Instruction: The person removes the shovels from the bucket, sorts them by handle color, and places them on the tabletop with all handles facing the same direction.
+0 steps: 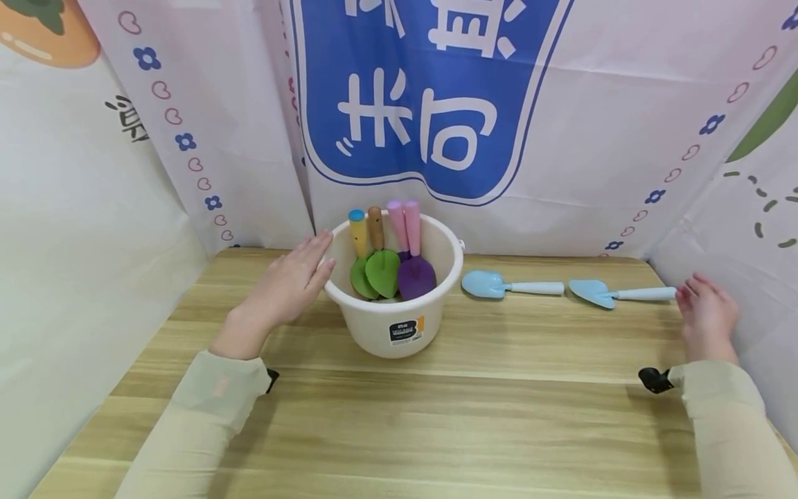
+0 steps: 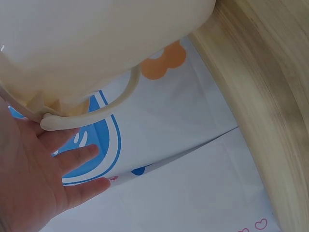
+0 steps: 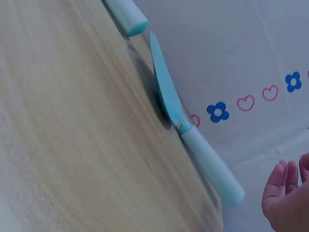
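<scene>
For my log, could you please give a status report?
Left hand against bucket. Right hand empty, just off rightmost blue trowel. That trowel on tabletop, outside bucket. No visible obstruction between.

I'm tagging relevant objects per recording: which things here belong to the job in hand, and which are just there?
Likely the job:
white bucket, left hand at its rim
green trowels and purple trowels inside
left light-blue trowel
right light-blue trowel, right hand beside its handle

Just there, as setting:
wooden table
printed cloth
</scene>
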Motion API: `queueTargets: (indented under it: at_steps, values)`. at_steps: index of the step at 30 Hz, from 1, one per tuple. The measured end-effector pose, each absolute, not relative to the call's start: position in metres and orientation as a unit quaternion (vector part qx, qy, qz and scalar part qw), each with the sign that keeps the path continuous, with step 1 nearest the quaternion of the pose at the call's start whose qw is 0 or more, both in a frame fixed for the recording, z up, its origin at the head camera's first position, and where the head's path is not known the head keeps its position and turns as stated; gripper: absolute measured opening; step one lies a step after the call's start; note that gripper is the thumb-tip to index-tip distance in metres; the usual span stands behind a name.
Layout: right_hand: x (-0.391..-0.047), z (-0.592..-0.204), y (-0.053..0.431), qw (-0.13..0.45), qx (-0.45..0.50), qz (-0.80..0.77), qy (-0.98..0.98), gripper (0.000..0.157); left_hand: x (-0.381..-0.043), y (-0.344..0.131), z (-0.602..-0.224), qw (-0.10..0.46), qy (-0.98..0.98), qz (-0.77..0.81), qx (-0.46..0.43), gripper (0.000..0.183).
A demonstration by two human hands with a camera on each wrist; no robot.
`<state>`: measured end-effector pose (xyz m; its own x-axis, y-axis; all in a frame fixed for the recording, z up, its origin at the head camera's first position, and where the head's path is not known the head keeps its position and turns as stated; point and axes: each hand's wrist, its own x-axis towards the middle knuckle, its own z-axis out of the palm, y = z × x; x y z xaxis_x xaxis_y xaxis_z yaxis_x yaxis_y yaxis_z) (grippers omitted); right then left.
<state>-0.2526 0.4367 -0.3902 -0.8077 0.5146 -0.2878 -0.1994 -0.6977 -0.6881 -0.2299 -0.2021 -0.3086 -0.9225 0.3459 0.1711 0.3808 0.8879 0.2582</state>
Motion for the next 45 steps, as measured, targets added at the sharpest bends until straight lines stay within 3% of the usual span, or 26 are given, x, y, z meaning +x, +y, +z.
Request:
queueTargets:
  at_steps: [9,26,33,45]
  values:
    - [-0.253,-0.365,0.415,0.203,-0.172,0.889,-0.373,0.012,-0.230,-0.202,-0.307,0.057,-0.971,-0.143,-0.185,0.065]
    - [-0.251,-0.315,0.357,0.155,-0.050,0.877,-0.453,0.015,-0.231,-0.203,-0.309,0.060,-0.971,-0.146,-0.181,0.065]
    - [-0.246,-0.304,0.330,0.156,0.004,0.846,-0.509,0.016,-0.230,-0.202,-0.308,0.054,-0.972,-0.146,-0.179,0.065]
    - [-0.247,-0.294,0.277,0.105,0.114,0.828,-0.539,0.012,-0.231,-0.202,-0.307,0.054,-0.971,-0.146,-0.179,0.064]
